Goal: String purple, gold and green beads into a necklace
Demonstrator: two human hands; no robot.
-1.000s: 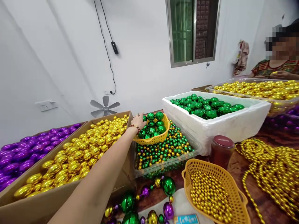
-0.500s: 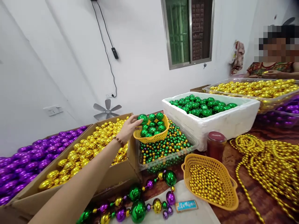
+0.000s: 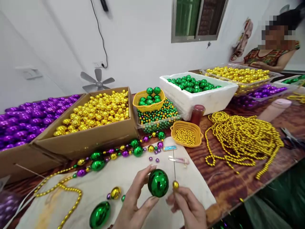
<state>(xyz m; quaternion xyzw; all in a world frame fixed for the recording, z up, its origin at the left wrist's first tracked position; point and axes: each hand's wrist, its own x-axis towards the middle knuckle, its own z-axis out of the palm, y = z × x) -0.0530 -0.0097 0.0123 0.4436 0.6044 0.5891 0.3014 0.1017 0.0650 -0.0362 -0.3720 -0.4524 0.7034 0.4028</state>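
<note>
My left hand grips a large shiny green bead between thumb and fingers, above the pale cloth. Just right of it, my right hand pinches a thin upright needle low down, with a small gold bead on it at the fingertips. Bead and needle are apart. On the cloth beside my left hand lie another large green bead and a gold bead. Behind my hands stretches a strung garland of green, gold and purple beads.
Boxes of purple beads and gold beads stand left. Further back are a yellow basket of green beads and a white foam box. A basket of small gold beads, gold bead strands and scissors lie right. A person sits behind.
My left hand has brought a large green bead from the yellow basket to the front. My right hand has come into view with the needle. The view has tilted down.
</note>
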